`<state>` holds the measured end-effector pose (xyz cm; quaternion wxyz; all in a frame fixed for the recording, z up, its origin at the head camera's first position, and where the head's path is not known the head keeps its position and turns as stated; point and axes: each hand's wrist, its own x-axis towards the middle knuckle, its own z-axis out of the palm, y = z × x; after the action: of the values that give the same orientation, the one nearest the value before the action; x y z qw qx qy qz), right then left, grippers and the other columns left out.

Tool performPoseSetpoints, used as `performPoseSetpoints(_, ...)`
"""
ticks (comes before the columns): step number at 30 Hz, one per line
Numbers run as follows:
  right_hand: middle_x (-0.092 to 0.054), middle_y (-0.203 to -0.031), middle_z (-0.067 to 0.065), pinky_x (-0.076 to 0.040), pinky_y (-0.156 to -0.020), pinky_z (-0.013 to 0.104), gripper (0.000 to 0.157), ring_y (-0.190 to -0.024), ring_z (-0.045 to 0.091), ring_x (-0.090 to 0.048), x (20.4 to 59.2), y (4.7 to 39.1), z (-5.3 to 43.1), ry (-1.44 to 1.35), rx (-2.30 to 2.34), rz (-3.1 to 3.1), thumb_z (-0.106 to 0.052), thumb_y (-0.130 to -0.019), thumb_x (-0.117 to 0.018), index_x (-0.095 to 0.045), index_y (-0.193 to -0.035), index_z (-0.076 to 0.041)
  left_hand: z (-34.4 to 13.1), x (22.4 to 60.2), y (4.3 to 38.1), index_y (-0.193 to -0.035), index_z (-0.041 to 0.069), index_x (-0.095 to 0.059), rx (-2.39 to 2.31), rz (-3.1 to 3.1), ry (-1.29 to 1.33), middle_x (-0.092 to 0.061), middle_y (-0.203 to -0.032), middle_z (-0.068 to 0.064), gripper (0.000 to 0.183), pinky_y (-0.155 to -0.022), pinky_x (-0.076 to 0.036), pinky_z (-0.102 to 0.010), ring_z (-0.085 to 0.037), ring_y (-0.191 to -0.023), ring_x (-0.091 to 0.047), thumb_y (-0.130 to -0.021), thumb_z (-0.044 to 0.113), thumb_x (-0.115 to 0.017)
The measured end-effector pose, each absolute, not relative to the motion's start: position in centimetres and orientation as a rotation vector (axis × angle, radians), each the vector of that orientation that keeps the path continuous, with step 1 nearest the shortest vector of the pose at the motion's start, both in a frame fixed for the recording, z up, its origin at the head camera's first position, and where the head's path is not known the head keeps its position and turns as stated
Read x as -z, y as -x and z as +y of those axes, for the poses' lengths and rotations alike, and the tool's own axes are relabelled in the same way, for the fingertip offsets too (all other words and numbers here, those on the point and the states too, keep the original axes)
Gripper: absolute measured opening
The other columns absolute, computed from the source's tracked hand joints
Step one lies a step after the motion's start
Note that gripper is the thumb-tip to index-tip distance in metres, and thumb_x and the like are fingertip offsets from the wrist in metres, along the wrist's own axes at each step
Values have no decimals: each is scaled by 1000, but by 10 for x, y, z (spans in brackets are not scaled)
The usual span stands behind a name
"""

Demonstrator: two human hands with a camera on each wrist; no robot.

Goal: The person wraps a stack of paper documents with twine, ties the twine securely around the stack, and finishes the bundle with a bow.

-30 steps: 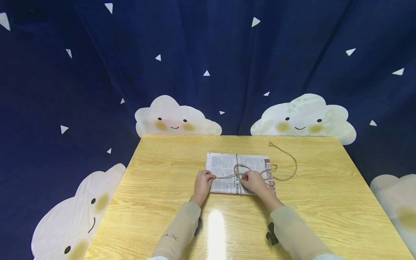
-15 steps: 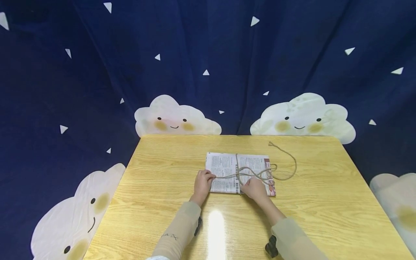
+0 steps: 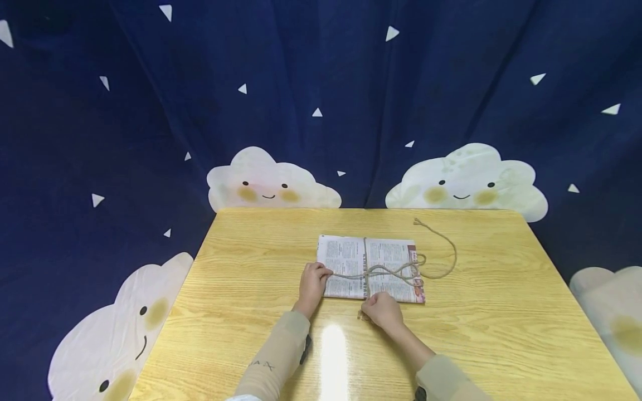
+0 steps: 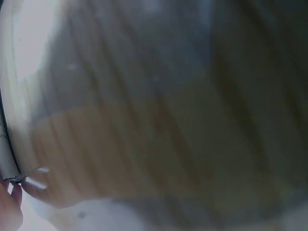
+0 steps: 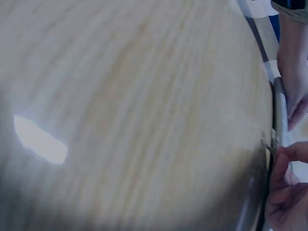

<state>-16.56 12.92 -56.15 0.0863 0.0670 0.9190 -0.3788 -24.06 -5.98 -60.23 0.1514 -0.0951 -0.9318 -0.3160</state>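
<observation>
I'm in the middle of tying twine point(image 3: 386, 271) around the newspaper bundle point(image 3: 346, 266), which lies flat at the centre of the desk point(image 3: 251, 312). My left hand point(image 3: 313, 285) sits at the bundle's left edge, fingers curled round the twine's left strand and pinning it there. My right hand point(image 3: 383, 309) is just below the bundle's near edge, fingers curled and pinching what looks like the strand that runs down the middle of the paper. The loops lie loose across the right half of the bundle, and the free tail curls off toward the upper right of the desk.

By my judgement the knot is not snug yet; the next move calls for a steady pull from both hands in opposite directions, keeping the bundle from sliding.

Hard to make out: the right wrist view shows only my fingertips point(image 5: 288, 154) nipping a thin strand at the frame's right edge. The left wrist view is a blur of desk point(image 4: 159, 120), my hand barely in its lower left corner. How the crossing is laid, I cannot tell.
</observation>
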Motion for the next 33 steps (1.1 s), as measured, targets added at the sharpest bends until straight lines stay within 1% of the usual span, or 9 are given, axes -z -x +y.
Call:
performPoseSetpoints(5, -58, -51, -1, -41, -42, 24, 18, -42, 11, -51, 567, 165, 133, -160, 1186, 2705, -16, -78, -64, -64, -61, -9, -60, 602, 241, -80, 11, -74, 904, -2677, 278, -63, -86, -1, 7, -76, -45, -31, -18, -86, -53, -76, 6, -71)
performPoseSetpoints(10, -60, -52, 6, -47, -41, 25, 23, -40, 13, -54, 550, 175, 159, -33, 1231, 2556, -18, -80, -68, -66, -65, -2, -62, 595, 239, -83, 12, -74, 895, -2741, 283, -59, -86, 0, 7, -75, -42, -31, -17, -84, -51, -79, 8, -70)
performPoseSetpoints(16, -62, -63, 13, -52, -50, 34, 22, -48, 15, -56, 527, 199, 219, 28, 1319, 2509, -12, -86, -61, -63, -89, 10, -61, 591, 238, -89, 11, -73, 904, -2698, 371, -62, -94, -1, 10, -84, -41, -35, -19, -92, -54, -81, 10, -68)
performPoseSetpoints(19, -63, -71, 16, -50, -51, 32, 24, -56, 20, -57, 522, 205, 247, 23, 1263, 2653, -12, -88, -58, -62, -97, 11, -54, 587, 236, -91, 9, -72, 933, -2624, 441, -63, -96, -3, 11, -87, -41, -37, -20, -93, -55, -80, 10, -68)
performPoseSetpoints(22, -63, -83, 20, -46, -52, 29, 24, -65, 25, -58, 523, 208, 268, 1, 1146, 2796, -11, -89, -56, -60, -102, 9, -39, 583, 230, -89, 7, -70, 963, -2608, 507, -63, -92, -2, 10, -84, -44, -33, -19, -90, -56, -80, 11, -67)
performPoseSetpoints(24, -61, -91, 22, -47, -54, 31, 24, -72, 29, -59, 526, 210, 276, 1, 1064, 2863, -10, -89, -56, -59, -105, 8, -26, 581, 224, -87, 7, -68, 990, -2640, 550, -63, -87, -1, 8, -79, -46, -27, -16, -84, -57, -81, 12, -66)
performPoseSetpoints(27, -57, -101, 27, -52, -63, 40, 24, -84, 38, -59, 535, 214, 283, 28, 996, 2926, -6, -87, -57, -58, -106, 8, -6, 579, 213, -77, 10, -65, 1000, -2740, 577, -60, -73, 3, 10, -61, -46, -17, -8, -66, -54, -84, 17, -64)
performPoseSetpoints(30, -55, -102, 29, -51, -71, 47, 22, -89, 42, -57, 547, 218, 287, 75, 934, 2977, -3, -85, -59, -59, -103, 8, 11, 577, 202, -61, 14, -55, 945, -2835, 550, -49, -56, 9, 27, -44, -35, -13, -3, -49, -41, -85, 25, -63)
performPoseSetpoints(33, -57, -95, 25, -50, -73, 48, 16, -85, 39, -57, 558, 221, 290, 126, 891, 3009, 0, -83, -61, -61, -97, 8, 23, 576, 194, -51, 18, -42, 851, -2898, 497, -34, -44, 11, 42, -36, -25, -16, -3, -40, -29, -84, 32, -63)
